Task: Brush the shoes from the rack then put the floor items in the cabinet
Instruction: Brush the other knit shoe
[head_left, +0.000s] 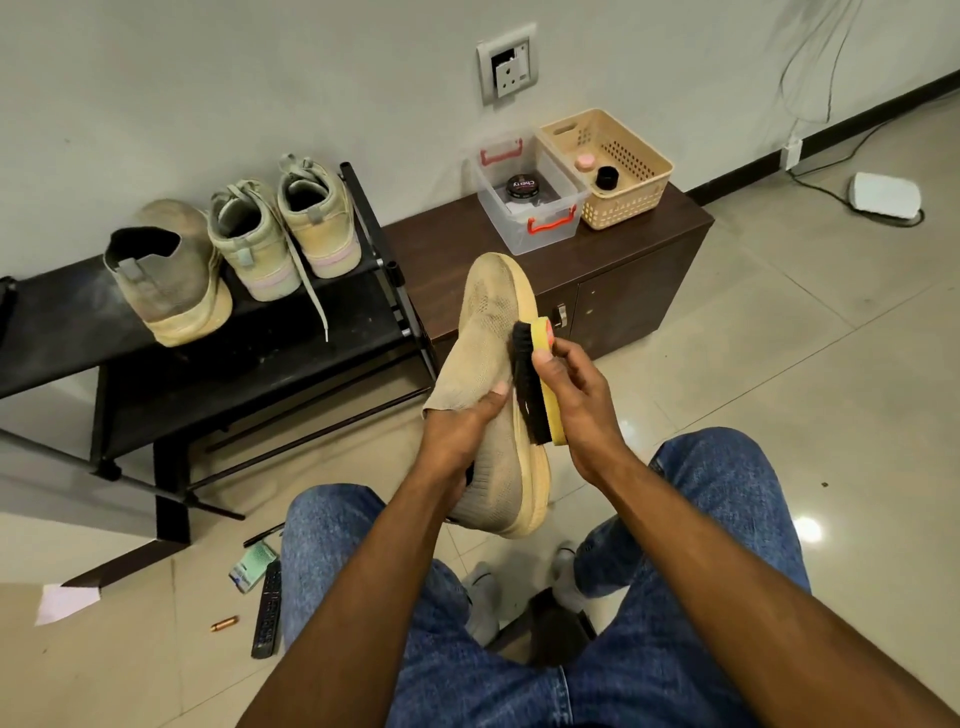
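Note:
My left hand (462, 431) grips a tan knit slip-on shoe (491, 332) by its collar and holds it up, toe pointing away, above my knees. My right hand (576, 395) grips a yellow-backed brush (537, 384), black bristles pressed against the shoe's right side near the sole. On the black shoe rack (249, 358) at the left stand the matching tan shoe (166, 270) and a pair of pale green lace-up sneakers (283, 234), heels toward me. Floor items lie at the lower left: a black remote (267, 610), a green-white packet (253, 566), a black pen (262, 535), a copper-coloured cylinder (224, 623) and pink paper (65, 603).
A dark brown low cabinet (613, 280) stands against the wall behind the shoe. On it sit a clear box with red handles (530, 208) holding a polish tin, and a beige basket (608, 166) with small jars. A white device (883, 195) and cables lie at the right.

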